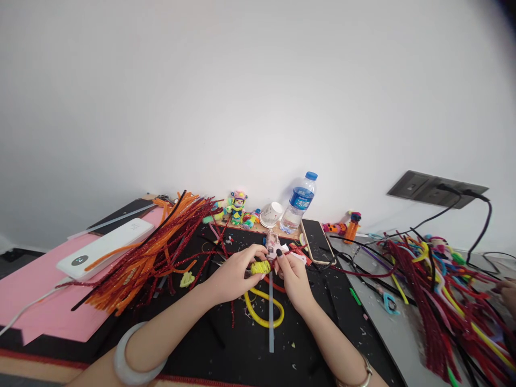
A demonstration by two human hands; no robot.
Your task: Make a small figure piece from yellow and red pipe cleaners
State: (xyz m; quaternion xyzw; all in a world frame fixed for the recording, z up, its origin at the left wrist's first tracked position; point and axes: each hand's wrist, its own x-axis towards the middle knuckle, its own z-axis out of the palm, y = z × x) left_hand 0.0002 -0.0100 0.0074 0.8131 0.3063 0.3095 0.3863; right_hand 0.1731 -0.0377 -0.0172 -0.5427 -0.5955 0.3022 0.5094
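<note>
My left hand (237, 273) is closed on a bundle of tightly wound yellow pipe cleaner (260, 267), held between thumb and fingers. Close beside it, my right hand (295, 277) pinches a dark red strand, seemingly a pipe cleaner (273, 265), at the bundle's right end; the fingertips partly hide it. Below both hands, a loop of yellow pipe cleaner (278, 318) lies on the black mat (250, 357). A translucent glue stick (271, 328) points toward me across that loop. Just beyond the fingers is a small patterned object (273, 242), too covered to name.
Orange and red pipe cleaners (161, 252) heap at left by a white power bank (105, 250) on pink paper (24, 290). A water bottle (299, 204), paper cup (271, 214), phone (317, 242) and doll (237, 207) line the wall. Another person's hand (508, 293) is at right.
</note>
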